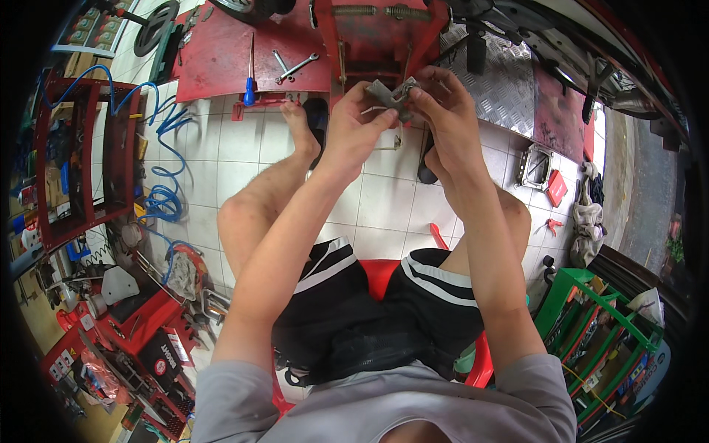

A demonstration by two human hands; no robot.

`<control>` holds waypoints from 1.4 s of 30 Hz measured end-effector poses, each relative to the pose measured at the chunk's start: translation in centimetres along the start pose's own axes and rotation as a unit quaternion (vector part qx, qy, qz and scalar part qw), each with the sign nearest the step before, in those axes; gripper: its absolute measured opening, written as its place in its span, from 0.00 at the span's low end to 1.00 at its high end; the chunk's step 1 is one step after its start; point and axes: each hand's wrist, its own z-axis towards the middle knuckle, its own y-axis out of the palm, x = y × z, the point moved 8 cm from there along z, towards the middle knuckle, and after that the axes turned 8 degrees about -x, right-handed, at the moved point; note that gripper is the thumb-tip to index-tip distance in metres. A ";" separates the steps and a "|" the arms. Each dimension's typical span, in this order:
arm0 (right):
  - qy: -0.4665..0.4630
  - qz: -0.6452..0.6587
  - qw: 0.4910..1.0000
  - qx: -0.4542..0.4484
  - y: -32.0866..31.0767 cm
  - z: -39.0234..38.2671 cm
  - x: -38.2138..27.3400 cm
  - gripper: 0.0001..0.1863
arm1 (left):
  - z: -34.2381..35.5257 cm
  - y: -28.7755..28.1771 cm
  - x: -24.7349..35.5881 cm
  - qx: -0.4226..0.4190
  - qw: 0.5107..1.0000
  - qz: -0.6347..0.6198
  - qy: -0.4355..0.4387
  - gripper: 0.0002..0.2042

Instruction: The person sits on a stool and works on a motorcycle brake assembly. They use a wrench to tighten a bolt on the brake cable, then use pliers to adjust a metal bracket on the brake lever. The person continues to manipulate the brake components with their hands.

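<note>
Out in front of my knees, my left hand (353,127) and my right hand (447,114) come close together around a small, dull grey, irregular metal-looking part (382,94). Fingers and thumb of the left pinch its left side. The right thumb and fingers grip its right end. Its exact kind cannot be made out, and my fingers cover much of it. Beyond, on a red work platform (214,65), lie a blue-handled screwdriver (249,94) and a combination wrench (301,66), with a smaller tool crossing near it.
A motorcycle (583,59) stands at the upper right above a metal tread plate (487,81). Coiled blue air hose (164,201) hangs at left beside a red rack (88,162). A green rack (591,325) stands at lower right. A silver frame-like part (535,167) rests on the tiles.
</note>
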 end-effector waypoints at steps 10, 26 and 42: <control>0.070 -0.020 0.996 -0.057 0.3 -0.1 1.1 0.09 | 0.3 -0.3 -0.7 -0.031 0.998 0.054 -0.001 0.14; -0.013 -0.026 0.999 0.031 -2.5 0.4 -0.7 0.08 | 1.9 -4.5 -7.6 -0.090 0.827 0.554 -0.025 0.16; -0.009 -0.179 0.979 -0.096 -2.1 -0.9 -0.6 0.13 | -1.5 -2.4 -11.4 -0.256 0.592 0.749 -0.154 0.10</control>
